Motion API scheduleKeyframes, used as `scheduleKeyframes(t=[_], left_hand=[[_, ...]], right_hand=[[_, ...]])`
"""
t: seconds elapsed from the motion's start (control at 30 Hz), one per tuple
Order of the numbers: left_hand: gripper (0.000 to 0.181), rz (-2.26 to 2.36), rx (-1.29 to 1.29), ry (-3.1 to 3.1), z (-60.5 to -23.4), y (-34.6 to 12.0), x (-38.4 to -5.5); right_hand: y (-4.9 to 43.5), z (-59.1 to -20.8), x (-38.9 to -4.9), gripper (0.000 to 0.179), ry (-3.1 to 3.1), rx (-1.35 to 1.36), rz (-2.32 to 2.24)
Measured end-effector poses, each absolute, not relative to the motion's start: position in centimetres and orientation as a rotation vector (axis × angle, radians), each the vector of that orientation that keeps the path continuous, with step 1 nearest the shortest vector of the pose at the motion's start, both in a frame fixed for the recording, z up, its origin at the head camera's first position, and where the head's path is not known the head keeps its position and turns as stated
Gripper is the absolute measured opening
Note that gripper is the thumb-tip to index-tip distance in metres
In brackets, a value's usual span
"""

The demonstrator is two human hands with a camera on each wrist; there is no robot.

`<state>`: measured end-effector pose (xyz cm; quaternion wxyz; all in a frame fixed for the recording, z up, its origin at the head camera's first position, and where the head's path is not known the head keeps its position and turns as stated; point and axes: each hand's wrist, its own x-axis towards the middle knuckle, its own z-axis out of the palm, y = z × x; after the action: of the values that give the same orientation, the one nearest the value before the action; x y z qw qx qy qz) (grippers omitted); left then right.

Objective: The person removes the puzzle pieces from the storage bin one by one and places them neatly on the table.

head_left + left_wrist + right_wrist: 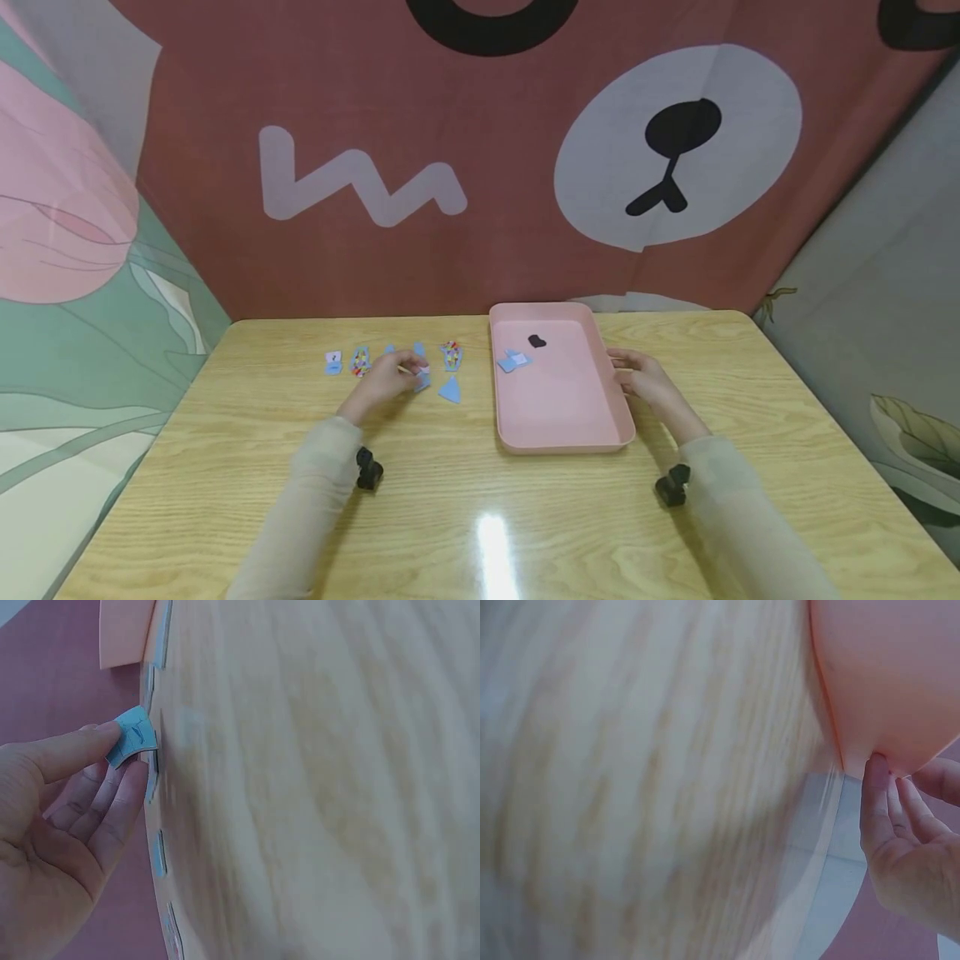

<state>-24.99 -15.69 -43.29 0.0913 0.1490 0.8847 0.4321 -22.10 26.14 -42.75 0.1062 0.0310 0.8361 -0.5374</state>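
Thumb and fingers of my left hand (385, 381) pinch a small flat blue puzzle piece (136, 732), which has a curved edge and thin dark printed lines. Close around that hand on the table lie a blue triangle piece (451, 390), a multicoloured piece (452, 356) and other blue pieces, some partly hidden by the fingers. On the other side, my right hand (651, 385) rests its fairly straight fingertips (877, 763) against the outside of the pink tray (562, 447) on its right side. Inside the tray are several blue pieces (507, 364) and a dark piece (537, 341).
Further left on the wooden table (420, 517) lie another multicoloured piece (360, 361) and a white-and-blue piece (333, 362). A printed cloth (510, 258) with a bear's face hangs right behind the table's far edge.
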Motion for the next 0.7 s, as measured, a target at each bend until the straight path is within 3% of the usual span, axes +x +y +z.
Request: scheduleKeyframes(t=[0.7], left_hand=[[0.019, 1.124, 0.478, 2.726, -43.99, -16.30, -24.95]], right_hand=[[26.21, -42.73, -22.01, 0.055, 2.452, 0.080, -1.620]])
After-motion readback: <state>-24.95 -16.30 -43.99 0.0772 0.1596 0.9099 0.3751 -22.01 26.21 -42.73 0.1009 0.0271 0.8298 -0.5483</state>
